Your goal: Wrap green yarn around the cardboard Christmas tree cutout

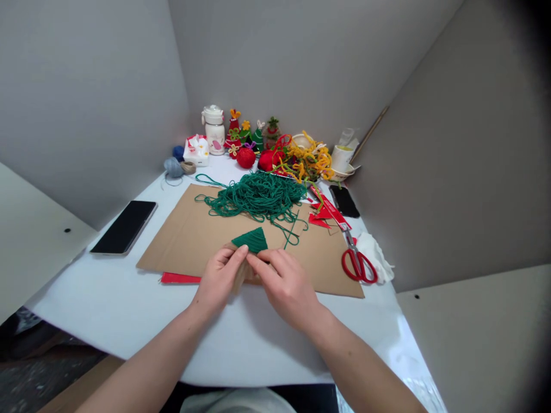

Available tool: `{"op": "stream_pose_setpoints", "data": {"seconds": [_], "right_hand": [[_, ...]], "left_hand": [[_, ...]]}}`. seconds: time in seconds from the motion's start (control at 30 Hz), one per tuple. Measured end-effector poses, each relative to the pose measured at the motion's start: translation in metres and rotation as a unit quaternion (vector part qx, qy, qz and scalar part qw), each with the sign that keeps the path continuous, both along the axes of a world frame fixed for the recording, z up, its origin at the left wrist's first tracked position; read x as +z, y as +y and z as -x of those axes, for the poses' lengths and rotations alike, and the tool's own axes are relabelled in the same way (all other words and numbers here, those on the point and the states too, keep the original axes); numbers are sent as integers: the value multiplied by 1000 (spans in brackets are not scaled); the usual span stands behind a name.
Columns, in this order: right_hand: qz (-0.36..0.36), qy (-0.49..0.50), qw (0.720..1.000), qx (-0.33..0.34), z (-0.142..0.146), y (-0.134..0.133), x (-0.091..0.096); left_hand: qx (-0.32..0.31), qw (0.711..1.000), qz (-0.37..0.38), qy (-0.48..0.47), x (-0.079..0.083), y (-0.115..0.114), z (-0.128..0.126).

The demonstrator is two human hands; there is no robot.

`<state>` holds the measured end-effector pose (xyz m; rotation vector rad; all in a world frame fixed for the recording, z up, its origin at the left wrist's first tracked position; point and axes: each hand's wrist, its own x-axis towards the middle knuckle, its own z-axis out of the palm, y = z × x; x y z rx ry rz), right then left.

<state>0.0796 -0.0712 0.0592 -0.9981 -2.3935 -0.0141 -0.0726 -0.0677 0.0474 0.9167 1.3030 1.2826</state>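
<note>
Between my hands is a tapered cardboard piece, its far part wrapped in rows of green yarn. My left hand is closed on its left side, thumb laid over the edge of the wrapped rows. On the right side, the fingers of my right hand are pinched at the lower edge of the green rows; whether a yarn strand lies between them is hidden. Just beyond, a loose heap of green yarn lies on a flat cardboard sheet, with a few strands trailing towards my right hand.
Red-handled scissors lie at the right beside a crumpled white tissue. A black phone is at the left, another phone at the right. Yellow yarn, small yarn figures and a white bottle stand along the back.
</note>
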Motion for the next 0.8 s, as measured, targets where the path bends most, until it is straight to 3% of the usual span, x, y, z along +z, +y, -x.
{"op": "stream_pose_setpoints", "data": {"seconds": [0.1,0.23,0.4,0.6,0.7,0.8], "right_hand": [[-6,22,1000,2,-1,-1,-2],[24,68,997,-30,-11,5,-3],[63,122,980,-146,-59,48,3],[57,169,910,-374,-148,114,9],[108,291,865,-395,-180,119,23],[119,332,848,-396,-201,105,52]], "left_hand": [[29,1000,7,-1,1,-1,1],[70,990,5,-124,3,1,5],[128,965,-59,-220,11,5,16],[179,928,-78,-317,22,11,31],[207,901,-62,-376,27,15,42],[240,877,-61,-412,30,19,55]]}}
